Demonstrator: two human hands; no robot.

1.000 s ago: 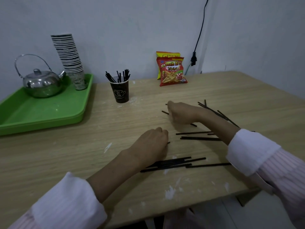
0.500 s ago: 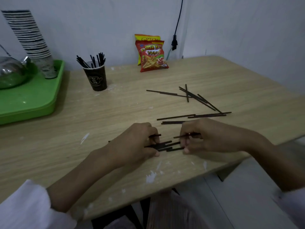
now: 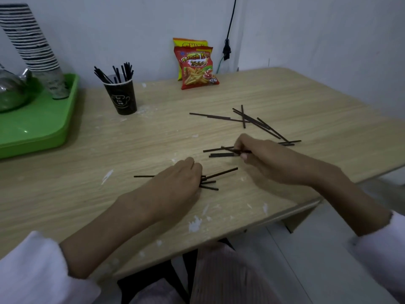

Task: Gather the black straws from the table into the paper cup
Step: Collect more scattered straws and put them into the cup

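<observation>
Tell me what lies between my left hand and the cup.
Only bare table with a few white smears separates the left hand and the cup, seen in the head view.

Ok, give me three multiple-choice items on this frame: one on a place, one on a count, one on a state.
1. Where does the paper cup stand?
A on the floor
B on the table, right of the green tray
C at the table's near edge

2. How many snack bags lean at the wall?
A one
B two
C four

3. What is the right hand doing?
A lying flat and empty
B pinching black straws
C lifting the cup

Key: B, it stands on bare wood beside the tray; B, a yellow bag shows behind the red one; B, its fingertips close on straws on the table.
</observation>
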